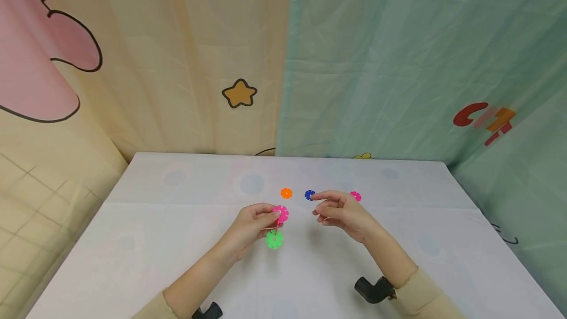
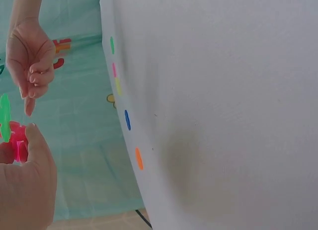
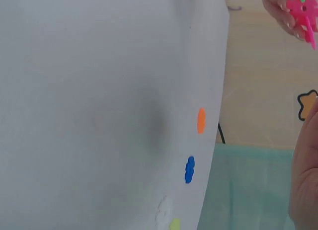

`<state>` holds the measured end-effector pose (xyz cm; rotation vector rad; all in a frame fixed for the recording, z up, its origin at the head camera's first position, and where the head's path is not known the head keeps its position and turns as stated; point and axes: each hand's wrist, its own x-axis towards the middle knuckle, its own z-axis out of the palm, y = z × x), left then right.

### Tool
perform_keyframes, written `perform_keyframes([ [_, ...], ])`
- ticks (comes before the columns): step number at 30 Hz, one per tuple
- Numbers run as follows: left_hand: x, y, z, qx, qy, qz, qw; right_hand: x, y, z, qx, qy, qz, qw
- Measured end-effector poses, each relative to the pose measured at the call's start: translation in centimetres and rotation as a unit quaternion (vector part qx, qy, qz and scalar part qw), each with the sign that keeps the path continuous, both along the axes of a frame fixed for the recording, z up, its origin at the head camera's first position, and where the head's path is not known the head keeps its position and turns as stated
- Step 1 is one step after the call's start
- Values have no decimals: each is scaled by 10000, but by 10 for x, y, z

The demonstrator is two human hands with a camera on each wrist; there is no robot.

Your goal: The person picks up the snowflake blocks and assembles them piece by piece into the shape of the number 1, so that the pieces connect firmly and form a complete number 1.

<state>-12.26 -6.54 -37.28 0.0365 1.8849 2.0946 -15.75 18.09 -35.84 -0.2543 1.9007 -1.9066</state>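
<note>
My left hand (image 1: 252, 225) pinches a pink notched disc (image 1: 281, 213) above the table; a green disc (image 1: 274, 239) hangs joined below it. In the left wrist view, the green disc (image 2: 5, 117) and pink pieces (image 2: 19, 143) sit at the left hand's (image 2: 30, 183) fingertips. My right hand (image 1: 347, 214) hovers to the right, holding nothing, index finger extended and the others bent loosely. Past its fingertip lies a blue disc (image 1: 309, 195) on the table. The right wrist view shows part of the right hand (image 3: 305, 175) and the pink pieces (image 3: 304, 10).
On the white table (image 1: 177, 240) lie an orange disc (image 1: 286, 193) and another pink disc (image 1: 356, 195) partly behind my right hand. Yellow (image 2: 118, 86) and green discs (image 2: 112, 45) show in the left wrist view, a clear one (image 3: 163, 213) in the right. Curtains stand behind.
</note>
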Motion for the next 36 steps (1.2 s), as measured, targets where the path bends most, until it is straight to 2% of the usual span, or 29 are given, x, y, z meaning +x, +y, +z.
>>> perform_keyframes([
  [7,-1,-4,-3,-138,-66,127,9998,-8,28,-2,146,-191,-438,9987],
  [20,-1,-8,-5,74,-91,113,9999,-16,81,-16,665,-298,-930,9930],
  [24,0,-10,-5,61,-124,164,9998,-20,90,-22,1061,-391,-1088,9876],
  [30,1,-12,-4,20,-115,146,9998,-28,102,-34,1737,-513,-1369,9739],
  [36,0,-13,-4,-5,-127,152,9998,-30,109,-43,2231,-450,-1485,9624],
])
